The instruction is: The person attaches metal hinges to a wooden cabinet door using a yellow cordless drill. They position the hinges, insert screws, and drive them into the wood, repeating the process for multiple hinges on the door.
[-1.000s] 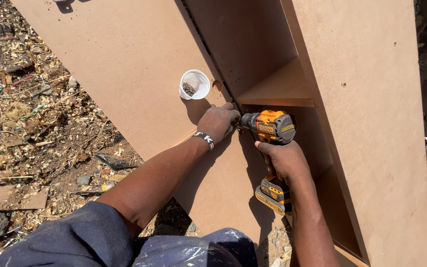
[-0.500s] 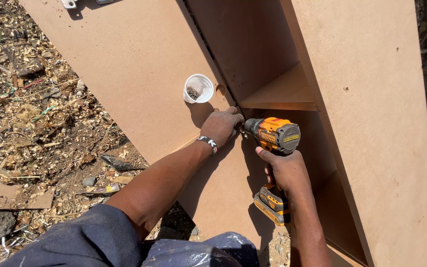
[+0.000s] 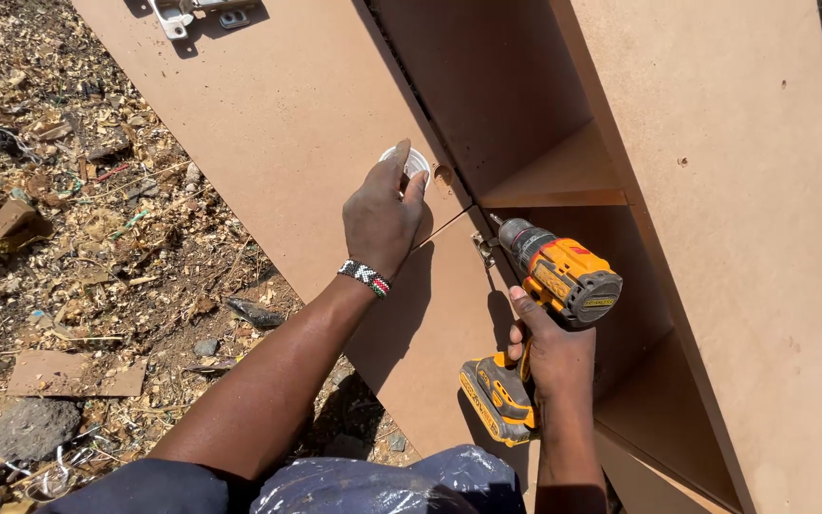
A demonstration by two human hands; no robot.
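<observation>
Gripping 1 drill [image 3: 554, 286], 2 hands [image 3: 556, 352] flank 1 white cup [image 3: 409, 160].

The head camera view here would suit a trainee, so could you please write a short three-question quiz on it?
1. True or false: the right hand grips the yellow cordless drill by its handle.
2. What does the left hand reach into? A) a toolbox B) the small white cup C) a paint can
3. What lies at the top of the brown door panel?

Key
1. True.
2. B; the fingers cover most of the cup.
3. A metal hinge, beside the open cabinet.
</observation>
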